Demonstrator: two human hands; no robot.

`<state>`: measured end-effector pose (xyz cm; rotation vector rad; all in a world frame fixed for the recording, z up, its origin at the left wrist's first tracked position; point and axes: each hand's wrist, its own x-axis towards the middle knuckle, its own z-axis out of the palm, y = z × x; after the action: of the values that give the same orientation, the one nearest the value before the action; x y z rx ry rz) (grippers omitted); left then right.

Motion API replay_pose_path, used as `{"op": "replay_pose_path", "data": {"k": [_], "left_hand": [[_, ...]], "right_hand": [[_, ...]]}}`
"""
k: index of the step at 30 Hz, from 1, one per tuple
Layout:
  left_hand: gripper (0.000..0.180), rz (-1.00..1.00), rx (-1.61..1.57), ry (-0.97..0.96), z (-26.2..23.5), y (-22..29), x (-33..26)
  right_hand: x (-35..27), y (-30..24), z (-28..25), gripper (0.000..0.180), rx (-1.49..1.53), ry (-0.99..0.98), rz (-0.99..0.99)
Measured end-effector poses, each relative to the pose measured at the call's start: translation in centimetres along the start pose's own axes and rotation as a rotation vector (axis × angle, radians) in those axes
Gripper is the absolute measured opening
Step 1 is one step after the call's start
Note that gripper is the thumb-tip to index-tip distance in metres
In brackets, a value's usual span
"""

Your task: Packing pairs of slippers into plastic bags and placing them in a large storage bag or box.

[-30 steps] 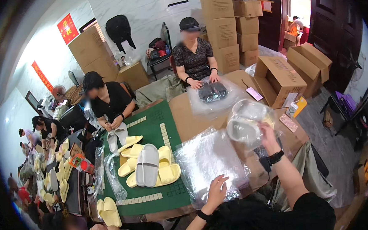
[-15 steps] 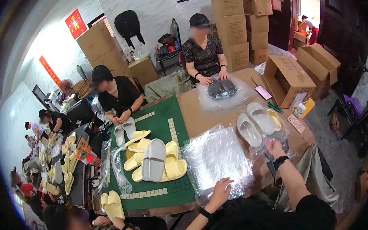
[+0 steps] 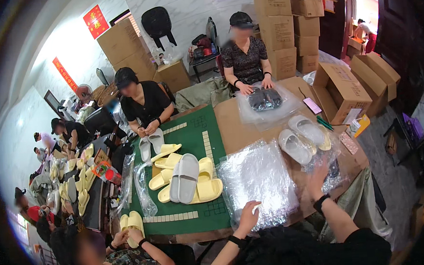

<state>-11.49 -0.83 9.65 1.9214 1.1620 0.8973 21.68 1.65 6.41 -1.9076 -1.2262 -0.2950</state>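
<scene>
My left hand (image 3: pixel 248 216) rests at the near edge of a stack of clear plastic bags (image 3: pixel 261 175), fingers apart, with a small pale patch at the fingertips that I cannot make out. Motion smears my right hand (image 3: pixel 317 179), which is over the crumpled clear plastic (image 3: pixel 338 166) to the right of the stack. Just beyond it lie a grey slipper (image 3: pixel 294 147) and another grey slipper (image 3: pixel 308 129), with a yellow slipper (image 3: pixel 325 142) partly hidden beside them.
Grey slippers (image 3: pixel 183 178) lie on yellow slippers (image 3: pixel 207 190) on the green mat (image 3: pixel 188 226). Co-workers sit across and at the left, one with a black bagged bundle (image 3: pixel 264 99). Phones (image 3: pixel 312 105), green-handled scissors (image 3: pixel 324 122) and an open carton (image 3: pixel 340 90) are at the right.
My right hand has moved from a pinch at the plastic into a blur. My left fingers have drawn in slightly. The whole view has shifted. The co-worker at lower left now has both hands on yellow slippers.
</scene>
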Motion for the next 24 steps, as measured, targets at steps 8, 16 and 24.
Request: {"op": "replay_pose_path", "data": {"k": [8,16,24], "left_hand": [[0.032,-0.141,0.179,0.277,-6.5,-6.8,2.5],[0.058,-0.484,0.508,0.491,-15.8,-14.5,4.1],[0.077,-0.573,0.926,0.236,-19.0,-15.7,6.0]], "right_hand": [[-14.2,-4.8,1.4,0.041,0.010,-1.324,-0.673],[-15.6,-5.8,-0.6,0.033,-0.134,-1.178,-0.791],[-15.1,-7.2,-3.1,0.033,-0.145,-1.175,-0.744]]}}
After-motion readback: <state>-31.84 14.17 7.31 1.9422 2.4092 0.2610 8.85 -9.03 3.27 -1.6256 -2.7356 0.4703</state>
